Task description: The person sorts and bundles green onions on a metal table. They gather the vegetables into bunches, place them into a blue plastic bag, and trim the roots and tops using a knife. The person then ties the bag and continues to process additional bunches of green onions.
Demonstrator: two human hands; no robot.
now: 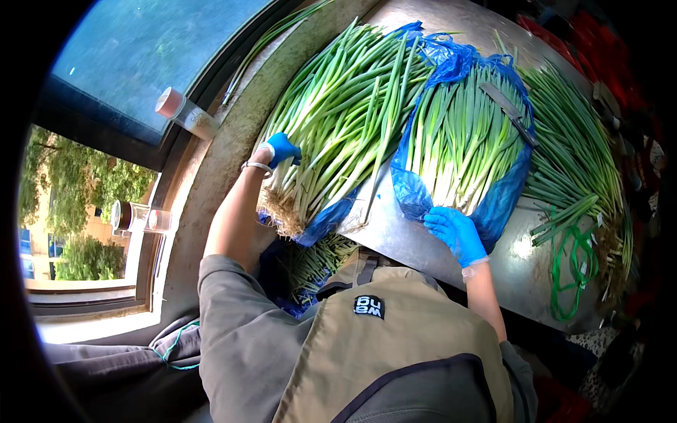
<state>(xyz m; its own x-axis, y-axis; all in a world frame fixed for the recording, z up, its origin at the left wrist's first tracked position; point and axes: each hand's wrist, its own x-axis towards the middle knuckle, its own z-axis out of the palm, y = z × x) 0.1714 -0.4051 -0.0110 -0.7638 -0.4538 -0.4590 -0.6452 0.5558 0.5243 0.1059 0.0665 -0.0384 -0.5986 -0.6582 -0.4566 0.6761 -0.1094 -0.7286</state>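
Note:
My left hand (283, 148), in a blue glove, rests at the left side of a large heap of green onions (344, 116); its fingers curl down by the stalks, and whether they grip any is not plain. Bushy roots (283, 211) hang towards me at the heap's near end. My right hand (456, 232), also blue-gloved, is at the white root ends of a second bunch of green onions (465, 137). An opened blue plastic bag (500, 206) lies under and around that bunch. Across its leaves lies a knife (508, 111) with a broad blade.
A metal table (381, 222) carries the onions. More green onions (571, 137) and green twine (574, 275) lie at its right. On the left, a bottle with a pink cap (188, 113) and a glass jar (132, 215) stand by the window. Onion trimmings (322, 264) lie below the table edge.

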